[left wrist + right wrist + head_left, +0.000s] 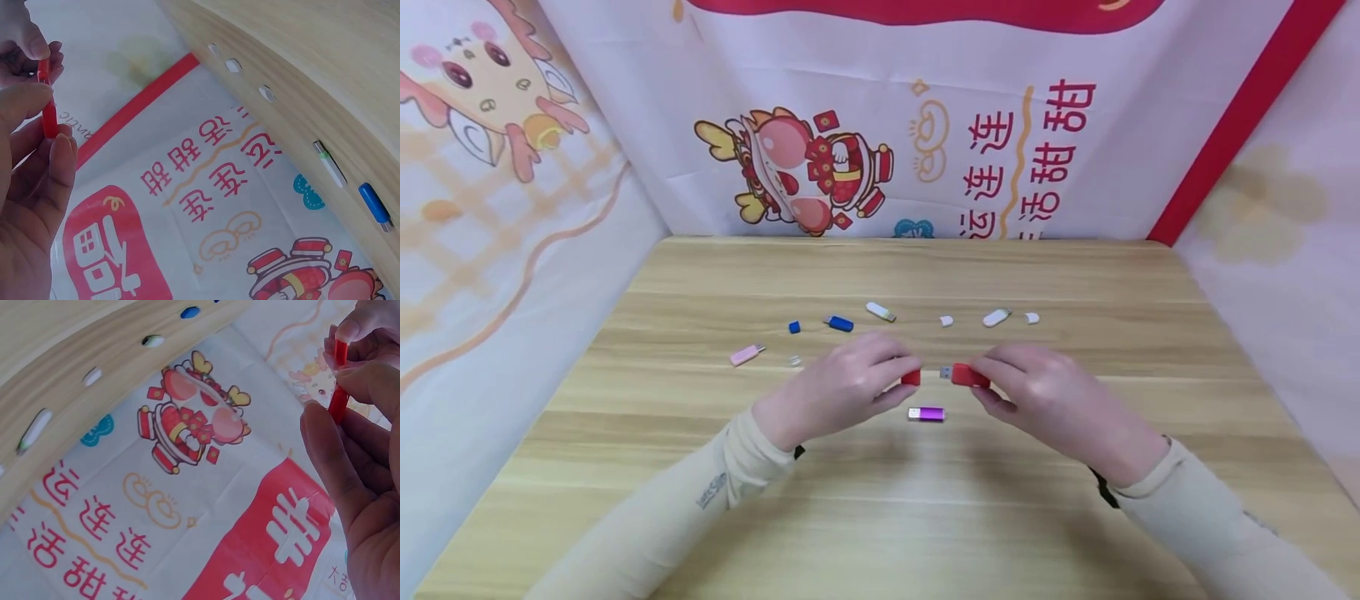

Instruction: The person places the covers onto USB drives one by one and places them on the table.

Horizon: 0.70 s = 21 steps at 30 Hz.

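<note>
1. Pinching a red cap (912, 377), the fingers of my left hand (850, 379) are drawn together, thumb and fingertips parted only by what they grip; the cap shows at their tips.
2. Bent the same way, the fingers of my right hand (1037, 392) hold the red USB stick (973, 376), thumb below; its metal plug (946, 372) juts past my fingertips towards the cap.
3. Cap and plug stand just apart, roughly in line, with a narrow gap between them.
4. On my side of that gap a purple USB stick (932, 415) lies on the desk (895, 533), touched by neither hand, its silver end to the left.
5. Past my left hand, to the left, lies a pink stick (745, 356), with a small clear piece (795, 361) just right of it.
6. Farther back I see a blue cap (794, 327), a blue stick (841, 323) with its plug leftward, and a white-and-green stick (878, 311) with its plug rightward.
7. Rightward along that far row come a white cap (946, 321), a white stick (996, 317) and a second white cap (1032, 318).
8. Behind the desk hangs a white printed cloth (865, 75) with red characters and a cartoon figure.
</note>
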{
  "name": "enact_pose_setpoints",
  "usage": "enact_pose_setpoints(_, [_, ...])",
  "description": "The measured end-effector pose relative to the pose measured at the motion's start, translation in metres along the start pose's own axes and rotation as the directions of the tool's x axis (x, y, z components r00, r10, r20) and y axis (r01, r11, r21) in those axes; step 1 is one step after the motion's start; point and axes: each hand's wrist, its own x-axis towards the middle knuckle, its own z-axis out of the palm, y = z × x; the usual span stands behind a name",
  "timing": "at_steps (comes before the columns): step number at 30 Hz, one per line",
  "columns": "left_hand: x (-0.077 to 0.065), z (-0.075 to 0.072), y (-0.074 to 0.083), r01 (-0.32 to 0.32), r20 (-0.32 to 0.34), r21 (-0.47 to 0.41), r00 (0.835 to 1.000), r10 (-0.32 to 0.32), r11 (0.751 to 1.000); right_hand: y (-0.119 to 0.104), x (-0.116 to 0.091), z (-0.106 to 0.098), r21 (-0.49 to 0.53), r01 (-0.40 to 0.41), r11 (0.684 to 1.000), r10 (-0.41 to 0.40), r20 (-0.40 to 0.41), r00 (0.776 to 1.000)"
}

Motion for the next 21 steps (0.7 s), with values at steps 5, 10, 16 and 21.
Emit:
enact_pose_setpoints(5, [-0.004, -0.003, 0.004, 0.025, 0.022, 0.013, 0.999, -0.026, 1.000, -0.009, 0.002, 0.004, -0.010, 0.009, 1.000, -0.009, 0.001, 1.000])
enact_pose_setpoints(10, [-0.007, -0.005, 0.008, 0.019, 0.015, 0.038, 1.000, -0.019, 0.999, -0.014, 0.004, 0.009, -0.010, 0.023, 1.000, -0.023, -0.020, 1.000])
enact_pose_setpoints(16, [-0.008, -0.005, 0.008, -0.005, -0.007, 0.047, 1.000, 0.005, 0.999, -0.017, 0.007, 0.010, -0.020, 0.011, 1.000, -0.011, -0.004, 1.000])
enact_pose_setpoints(21, [-0.008, -0.005, 0.008, -0.003, -0.016, 0.037, 1.000, 0.004, 0.999, -0.019, 0.009, 0.012, -0.021, 0.011, 1.000, -0.011, 0.005, 1.000])
